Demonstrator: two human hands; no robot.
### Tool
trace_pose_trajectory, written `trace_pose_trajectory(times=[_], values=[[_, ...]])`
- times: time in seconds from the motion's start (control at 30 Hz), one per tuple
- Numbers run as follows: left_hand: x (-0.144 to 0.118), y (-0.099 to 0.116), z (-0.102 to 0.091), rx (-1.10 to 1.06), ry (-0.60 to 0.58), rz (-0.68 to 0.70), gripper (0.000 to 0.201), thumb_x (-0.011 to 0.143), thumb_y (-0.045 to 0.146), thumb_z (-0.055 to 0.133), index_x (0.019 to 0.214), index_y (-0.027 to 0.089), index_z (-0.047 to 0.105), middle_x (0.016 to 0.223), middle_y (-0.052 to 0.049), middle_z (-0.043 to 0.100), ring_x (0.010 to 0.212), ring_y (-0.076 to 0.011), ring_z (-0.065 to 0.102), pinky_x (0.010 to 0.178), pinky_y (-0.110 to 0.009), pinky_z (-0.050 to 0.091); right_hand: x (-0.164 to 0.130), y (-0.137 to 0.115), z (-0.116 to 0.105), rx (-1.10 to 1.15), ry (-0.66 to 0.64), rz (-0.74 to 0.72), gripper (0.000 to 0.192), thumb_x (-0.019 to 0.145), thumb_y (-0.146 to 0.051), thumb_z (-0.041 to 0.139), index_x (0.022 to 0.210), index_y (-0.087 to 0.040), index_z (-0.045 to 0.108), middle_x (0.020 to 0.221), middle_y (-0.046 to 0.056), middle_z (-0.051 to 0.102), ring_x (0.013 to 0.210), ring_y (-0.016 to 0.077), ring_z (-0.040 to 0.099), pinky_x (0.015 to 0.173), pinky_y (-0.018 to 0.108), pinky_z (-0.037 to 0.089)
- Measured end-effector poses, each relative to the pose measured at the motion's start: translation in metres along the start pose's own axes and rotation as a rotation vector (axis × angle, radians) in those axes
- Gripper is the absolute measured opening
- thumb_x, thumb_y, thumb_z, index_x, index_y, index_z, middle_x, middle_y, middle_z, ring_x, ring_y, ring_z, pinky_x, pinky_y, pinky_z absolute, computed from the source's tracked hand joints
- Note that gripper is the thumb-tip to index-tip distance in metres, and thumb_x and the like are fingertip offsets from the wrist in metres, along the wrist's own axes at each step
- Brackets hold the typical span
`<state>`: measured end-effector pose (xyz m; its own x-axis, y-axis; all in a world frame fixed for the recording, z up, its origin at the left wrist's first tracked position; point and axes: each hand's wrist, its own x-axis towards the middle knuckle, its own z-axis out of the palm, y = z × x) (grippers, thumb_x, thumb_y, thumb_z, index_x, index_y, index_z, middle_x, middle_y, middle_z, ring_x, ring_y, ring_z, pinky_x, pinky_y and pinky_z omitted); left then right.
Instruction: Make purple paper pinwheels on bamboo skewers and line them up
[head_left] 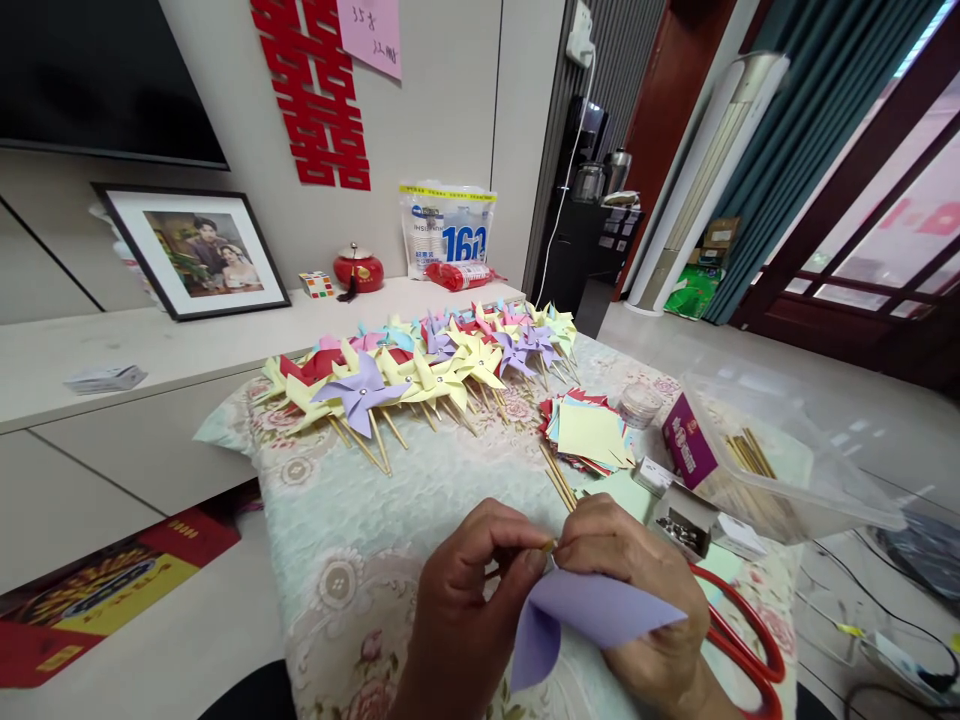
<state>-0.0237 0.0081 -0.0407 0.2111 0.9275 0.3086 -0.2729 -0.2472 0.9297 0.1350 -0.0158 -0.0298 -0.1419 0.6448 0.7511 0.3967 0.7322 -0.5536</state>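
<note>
In the head view, both of my hands meet over the near part of the table. My left hand (pixel 484 590) is closed in a pinch on a thin wooden stick, and only its small tan end (pixel 549 546) shows clearly at the fingertips. My right hand (pixel 637 580) is closed on a purple paper pinwheel (pixel 592 610), whose curled blades hang below the fingers. The pinwheel's middle is hidden by my fingers. Red-handled scissors (pixel 750 640) lie beside my right hand, their blades out of sight. An open small box of metal pins (pixel 681 525) stands just beyond it.
Finished pinwheels (pixel 442 375) on sticks cover the table's far side. Cut paper squares (pixel 592 430) are stacked right of centre, near loose sticks (pixel 556 475). A clear plastic bin (pixel 795 490) with sticks stands at the right edge. A flowered cloth (pixel 337 520) covers the table.
</note>
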Motion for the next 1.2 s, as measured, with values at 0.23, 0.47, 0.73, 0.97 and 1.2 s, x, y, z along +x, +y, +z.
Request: trace_pose_trajectory(times=[0.23, 0.47, 0.73, 0.97, 1.2], values=[[0.0005, 0.0076, -0.0004, 0.101, -0.013, 0.092, 0.010, 0.085, 0.020, 0.067, 0.079, 0.021, 0.075, 0.071, -0.003, 0.063, 0.065, -0.0159, 0.057, 0.059, -0.026, 0.043, 0.0025, -0.0036, -0.0006, -0.034, 0.009, -0.009, 0.022, 0.083, -0.003, 0.056, 0.092, -0.020, 0.066, 0.081, 0.005, 0.065, 0.073, 0.0196, 0.063, 0.065, 0.036, 0.049], [-0.0004, 0.0090, 0.0014, 0.134, 0.015, 0.120, 0.010, 0.084, 0.018, 0.066, 0.077, 0.022, 0.073, 0.071, -0.002, 0.063, 0.065, -0.0159, 0.059, 0.058, -0.026, 0.045, 0.0014, -0.0023, 0.0014, -0.033, 0.003, -0.017, 0.023, 0.083, -0.002, 0.056, 0.092, -0.020, 0.066, 0.082, 0.005, 0.065, 0.073, 0.0193, 0.062, 0.067, 0.035, 0.048], [-0.0008, 0.0104, 0.0032, 0.190, 0.059, 0.216, 0.015, 0.083, 0.010, 0.065, 0.080, 0.023, 0.072, 0.072, -0.001, 0.064, 0.066, -0.0155, 0.060, 0.059, -0.025, 0.046, -0.0061, 0.0013, 0.0018, -0.003, 0.005, 0.055, 0.021, 0.084, -0.005, 0.057, 0.093, -0.022, 0.066, 0.084, 0.005, 0.066, 0.077, 0.0203, 0.060, 0.070, 0.037, 0.047], [-0.0032, 0.0091, 0.0028, 0.251, 0.041, 0.291, 0.018, 0.084, 0.006, 0.065, 0.085, 0.023, 0.070, 0.075, 0.000, 0.064, 0.070, -0.0146, 0.062, 0.064, -0.024, 0.048, -0.0049, 0.0000, 0.0016, 0.006, -0.002, 0.028, 0.027, 0.082, 0.000, 0.056, 0.096, -0.021, 0.065, 0.085, 0.004, 0.065, 0.077, 0.0198, 0.061, 0.076, 0.040, 0.047], [-0.0029, 0.0110, 0.0041, 0.288, 0.030, 0.398, 0.022, 0.083, 0.001, 0.061, 0.088, 0.021, 0.068, 0.075, 0.000, 0.063, 0.069, -0.0130, 0.062, 0.063, -0.023, 0.049, -0.0032, -0.0005, 0.0022, 0.006, 0.020, 0.026, 0.026, 0.081, 0.001, 0.055, 0.091, -0.020, 0.066, 0.083, 0.004, 0.066, 0.073, 0.0194, 0.061, 0.071, 0.039, 0.048]])
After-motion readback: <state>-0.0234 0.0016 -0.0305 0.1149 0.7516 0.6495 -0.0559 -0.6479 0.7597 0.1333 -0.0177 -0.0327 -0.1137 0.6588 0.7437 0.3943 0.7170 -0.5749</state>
